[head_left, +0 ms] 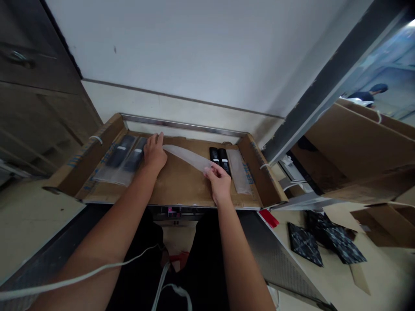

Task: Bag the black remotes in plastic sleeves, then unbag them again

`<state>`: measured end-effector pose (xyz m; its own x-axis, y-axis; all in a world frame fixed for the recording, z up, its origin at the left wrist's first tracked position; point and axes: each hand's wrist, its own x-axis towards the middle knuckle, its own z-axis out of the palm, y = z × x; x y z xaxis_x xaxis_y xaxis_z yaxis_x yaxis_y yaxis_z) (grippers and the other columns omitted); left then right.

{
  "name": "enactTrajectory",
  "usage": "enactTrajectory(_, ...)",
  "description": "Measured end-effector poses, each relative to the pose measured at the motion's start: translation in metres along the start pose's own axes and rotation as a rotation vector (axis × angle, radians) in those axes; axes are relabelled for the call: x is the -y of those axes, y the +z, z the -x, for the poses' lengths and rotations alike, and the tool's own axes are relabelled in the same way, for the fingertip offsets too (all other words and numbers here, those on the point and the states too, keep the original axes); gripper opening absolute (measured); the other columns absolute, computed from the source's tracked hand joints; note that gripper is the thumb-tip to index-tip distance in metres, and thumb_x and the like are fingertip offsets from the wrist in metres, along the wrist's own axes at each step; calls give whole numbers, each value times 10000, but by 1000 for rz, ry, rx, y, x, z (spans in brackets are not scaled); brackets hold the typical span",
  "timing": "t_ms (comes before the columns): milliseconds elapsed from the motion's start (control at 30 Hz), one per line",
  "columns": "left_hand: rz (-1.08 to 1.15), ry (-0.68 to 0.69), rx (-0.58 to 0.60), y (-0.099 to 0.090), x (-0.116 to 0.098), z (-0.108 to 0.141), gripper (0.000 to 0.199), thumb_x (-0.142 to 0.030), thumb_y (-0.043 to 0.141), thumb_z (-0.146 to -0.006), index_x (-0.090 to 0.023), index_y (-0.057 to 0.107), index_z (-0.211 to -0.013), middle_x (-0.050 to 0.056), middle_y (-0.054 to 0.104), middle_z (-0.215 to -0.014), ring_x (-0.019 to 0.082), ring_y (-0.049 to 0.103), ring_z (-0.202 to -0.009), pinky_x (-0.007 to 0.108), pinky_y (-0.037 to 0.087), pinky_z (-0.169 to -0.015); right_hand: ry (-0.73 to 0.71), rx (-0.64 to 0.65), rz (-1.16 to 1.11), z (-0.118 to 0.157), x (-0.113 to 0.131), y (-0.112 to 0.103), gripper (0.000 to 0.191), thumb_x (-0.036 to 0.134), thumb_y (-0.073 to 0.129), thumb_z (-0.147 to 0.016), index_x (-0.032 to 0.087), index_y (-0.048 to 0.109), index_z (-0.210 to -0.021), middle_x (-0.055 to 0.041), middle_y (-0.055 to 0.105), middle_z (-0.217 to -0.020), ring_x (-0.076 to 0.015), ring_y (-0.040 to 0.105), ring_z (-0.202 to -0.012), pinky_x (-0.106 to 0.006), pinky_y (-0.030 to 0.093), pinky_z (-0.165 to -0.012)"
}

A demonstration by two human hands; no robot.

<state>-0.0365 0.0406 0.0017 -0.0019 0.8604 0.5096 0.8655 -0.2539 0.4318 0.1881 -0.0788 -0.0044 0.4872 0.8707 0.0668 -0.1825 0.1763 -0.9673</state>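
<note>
A translucent white sleeve [189, 157] stretches across the middle of a cardboard tray [181, 190]. My right hand [220, 181] pinches its right end between thumb and fingers. At its left end is my left hand [154, 152], beside the wrapped items; its fingers are partly hidden, so its grip cannot be made out. Dark items in clear sleeves [121, 160] lie at the tray's left. Two bare black items [219, 157] lie side by side just beyond my right hand, and another flat white sleeve [239, 170] rests to their right.
A pale wall [194, 52] rises behind the tray. Large cardboard boxes [363, 151] stand at the right. Black patterned packages [327, 237] and a red object [269, 218] lie at the lower right. A white cord [97, 270] crosses my left forearm. A person's dark cap [378, 88] shows far right.
</note>
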Motion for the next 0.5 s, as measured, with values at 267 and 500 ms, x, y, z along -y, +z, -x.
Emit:
enactTrajectory(267,126,508,116,-19,-57,44,731,-231,627,-791,-226,385,-1481,116,427,-1536,333,336,-1436,545,182,-1196,-111,73,121,-3,-9,0,408,353,798,-672,179,749,-1037,13,622,-767,-125,554,-664,-313,556,-711)
enactTrajectory(500,202,672,195,10,-90,38,485,-323,555,-898,-185,508,-1361,129,641,-1274,298,548,-1207,512,284,-1109,-233,111,303,-1,-14,-1,404,379,736,-735,174,746,-1083,-19,669,-831,-140,565,-712,-305,523,-735)
